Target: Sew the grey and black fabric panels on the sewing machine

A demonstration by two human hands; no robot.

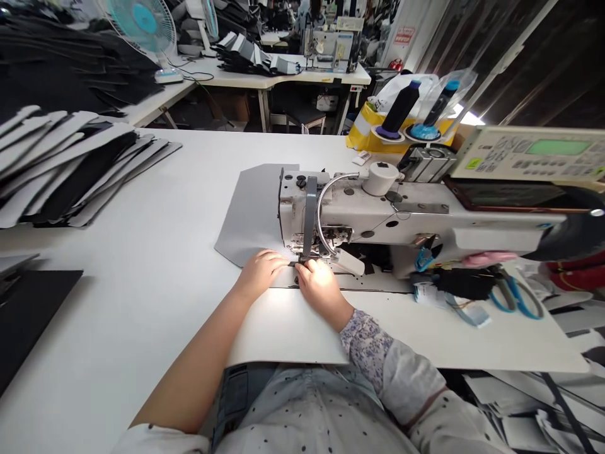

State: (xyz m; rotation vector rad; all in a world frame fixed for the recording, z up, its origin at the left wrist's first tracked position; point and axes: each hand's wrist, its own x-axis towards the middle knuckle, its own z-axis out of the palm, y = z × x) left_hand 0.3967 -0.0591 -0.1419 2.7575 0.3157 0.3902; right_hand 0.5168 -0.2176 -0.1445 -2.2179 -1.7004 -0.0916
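A grey fabric panel (250, 202) lies on the white table, partly hidden under the head of a sewing machine (363, 205). My left hand (259, 275) is at the panel's near edge, left of the presser foot, its fingers closed on that edge. Just right of it, my right hand (322, 289) pinches at the same edge, close to the needle area under the machine's lamp. A small dark bit shows between the two sets of fingertips; what it is I cannot tell. The needle itself is hidden.
Stacked cut panels (89, 164) lie at the left, with a black panel (38, 315) nearer. Blue-handled scissors (520, 296) rest at the right. Behind the machine stand black thread cones (401, 107) and a control panel (534, 154). A fan (142, 22) stands at the back.
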